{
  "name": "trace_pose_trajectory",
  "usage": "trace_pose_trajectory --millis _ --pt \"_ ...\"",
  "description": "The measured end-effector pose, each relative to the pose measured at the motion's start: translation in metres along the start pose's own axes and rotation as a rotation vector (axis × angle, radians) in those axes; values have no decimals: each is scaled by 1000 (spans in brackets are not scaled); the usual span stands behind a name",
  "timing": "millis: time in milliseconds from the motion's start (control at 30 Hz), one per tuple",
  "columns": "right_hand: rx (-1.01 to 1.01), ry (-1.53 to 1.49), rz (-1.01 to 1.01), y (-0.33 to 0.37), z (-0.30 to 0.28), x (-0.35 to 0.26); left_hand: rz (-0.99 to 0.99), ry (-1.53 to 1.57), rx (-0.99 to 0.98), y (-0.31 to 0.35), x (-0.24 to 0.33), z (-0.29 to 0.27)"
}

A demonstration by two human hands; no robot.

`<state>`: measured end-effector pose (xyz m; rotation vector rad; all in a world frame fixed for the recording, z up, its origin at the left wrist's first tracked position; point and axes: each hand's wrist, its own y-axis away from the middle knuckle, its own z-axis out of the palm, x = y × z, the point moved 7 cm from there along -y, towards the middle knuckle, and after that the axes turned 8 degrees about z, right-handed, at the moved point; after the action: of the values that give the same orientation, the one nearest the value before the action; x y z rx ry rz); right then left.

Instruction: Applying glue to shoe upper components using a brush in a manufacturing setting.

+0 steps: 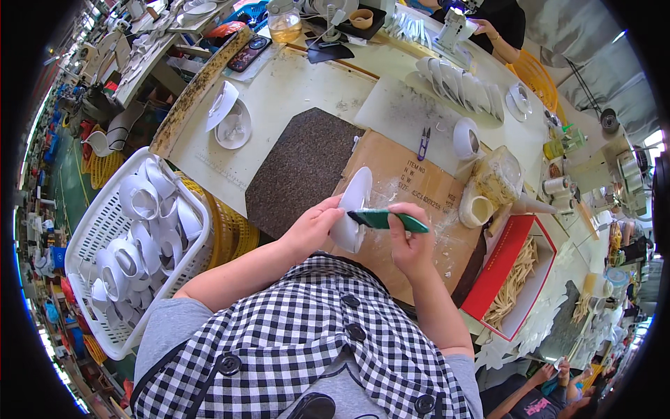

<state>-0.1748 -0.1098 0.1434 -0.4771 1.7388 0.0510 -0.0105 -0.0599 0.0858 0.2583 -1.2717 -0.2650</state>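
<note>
My left hand [315, 227] pinches the edge of a curved white piece [359, 190] that looks like a shoe upper, held upright above a flattened cardboard sheet [430, 183]. In my right hand [412, 246] is a brush [391, 221] with a green handle, its dark end against the side of the white piece facing it. Both hands are closed and close together in front of my checked apron. Pale smears and flecks mark the cardboard beneath them. Thread snips [423, 143] lie beyond my hands, at the cardboard's far edge.
A white basket [80, 244] full of white uppers stands left. A dark mat [300, 167] lies beside the cardboard. At right are a crusted container [497, 174] and a red box [488, 279] of pale strips. Stacked white pieces [460, 85] and another person's arm [499, 45] are beyond.
</note>
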Motion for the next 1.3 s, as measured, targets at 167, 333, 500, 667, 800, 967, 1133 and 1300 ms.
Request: trace_pose_trajectory --millis 167,333,500,667,800,967,1133,1300 --pt "143 146 -218 -12 -16 -17 -15 -62 17 8 6 -3" --pt "-206 427 -215 -7 1 -25 159 -72 6 15 13 -1" --pt "-556 527 -287 -1 27 -31 199 -150 -70 14 17 5" --pt "-581 480 -365 -4 37 -33 193 -261 -143 15 21 13" --pt "-570 393 -126 -5 41 -14 235 -206 -114 14 24 9" --pt "-418 33 506 -2 42 21 281 -227 -83 6 25 3" --pt "-197 163 311 -4 45 19 314 -287 -4 -5 24 -8" --pt "-53 167 0 -8 42 4 204 -176 -33 -12 15 -11"
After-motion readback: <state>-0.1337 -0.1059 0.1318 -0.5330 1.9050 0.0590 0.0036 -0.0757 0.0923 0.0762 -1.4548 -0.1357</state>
